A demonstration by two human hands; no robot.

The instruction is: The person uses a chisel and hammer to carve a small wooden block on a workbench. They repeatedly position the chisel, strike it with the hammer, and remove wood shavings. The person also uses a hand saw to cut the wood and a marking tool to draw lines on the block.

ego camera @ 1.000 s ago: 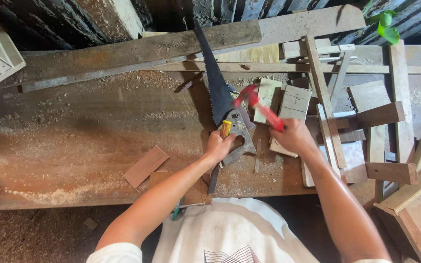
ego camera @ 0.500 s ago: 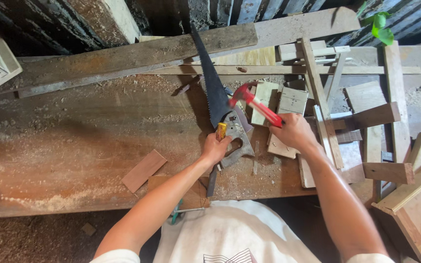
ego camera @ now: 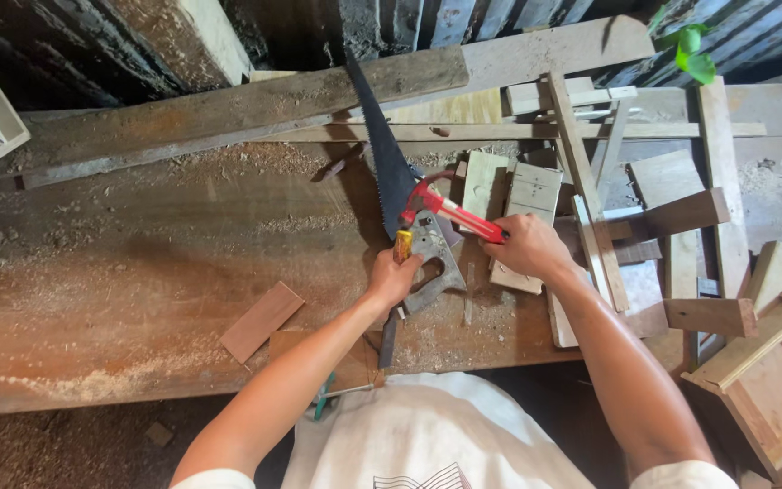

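My left hand [ego camera: 394, 278] is closed around a chisel [ego camera: 402, 245] with a yellow butt, which sticks out above my fist. Its dark shaft runs down toward the near edge of the bench. My right hand [ego camera: 527, 246] grips the red handle of a hammer [ego camera: 452, 212]. The hammer's head sits just above and right of the chisel's yellow end. A handsaw [ego camera: 380, 154] with a dark blade lies on the workbench [ego camera: 138, 254], its grey handle under my left hand.
Sawdust covers the bench. A flat reddish wood block [ego camera: 262, 320] lies to the left of my arm. Long planks [ego camera: 228, 109] run along the back. Scrap blocks and slats [ego camera: 672, 217] crowd the right side, with a wooden box frame [ego camera: 771, 380] at the far right.
The hammer head has swung down and to the left, closer to the chisel's yellow end. My left hand has stayed on the chisel.
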